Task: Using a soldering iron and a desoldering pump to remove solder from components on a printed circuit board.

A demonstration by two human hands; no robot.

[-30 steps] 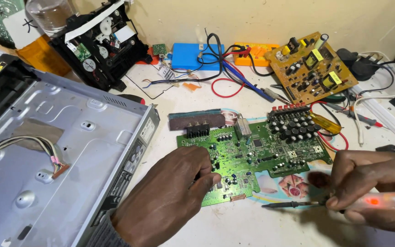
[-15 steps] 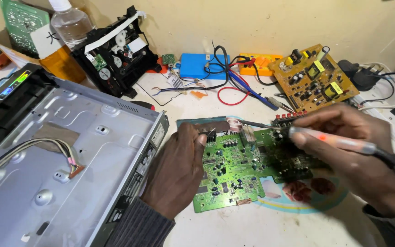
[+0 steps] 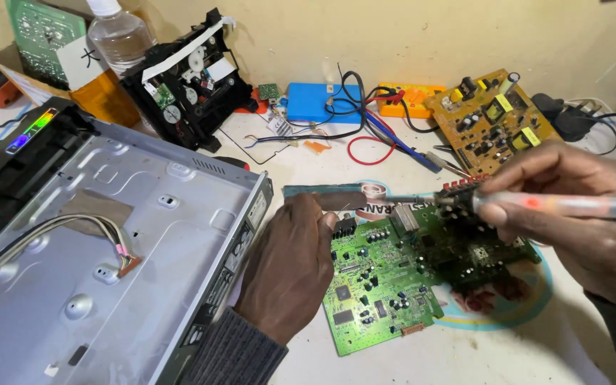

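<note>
A green circuit board (image 3: 386, 285) lies flat on the white table in front of me. My left hand (image 3: 290, 264) rests on its left edge, fingers curled down against the board and the table. My right hand (image 3: 572, 214) grips a translucent pen-shaped soldering iron (image 3: 550, 205) with a red glow inside. Its metal tip points left and sits over the board's far edge near a silver component (image 3: 406, 217). A black connector block at the board's right is partly hidden under my right hand.
An opened grey metal player chassis (image 3: 94, 264) fills the left. A black disc drive mechanism (image 3: 187, 78), a blue box (image 3: 319, 102) with tangled wires, an orange holder (image 3: 408, 96) and a brown circuit board (image 3: 490, 117) lie along the back. A plastic bottle (image 3: 119, 36) stands far left.
My right hand has brought the soldering iron up from the table's near right to the board's far edge. My left hand has stayed on the board's left edge. The view has shifted slightly.
</note>
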